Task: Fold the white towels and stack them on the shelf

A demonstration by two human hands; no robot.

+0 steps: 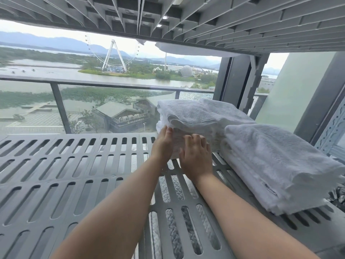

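Left hand (162,144) and right hand (196,157) press flat, fingers straight, against the far stack of fluffy folded towels (196,116) on the slotted grey plastic shelf (74,165).

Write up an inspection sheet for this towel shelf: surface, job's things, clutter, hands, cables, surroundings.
Surface: grey slotted shelf; upper shelf of the same kind overhead.
Job's things: far towel stack and near towel stack, folded white, on the right side.
Clutter: nothing seen.
Hands: left hand and right hand, fingers fairly straight, both touching the far towel stack's front.
Cables: nothing seen.
Surroundings: glass railing behind; Ferris wheel and water beyond.
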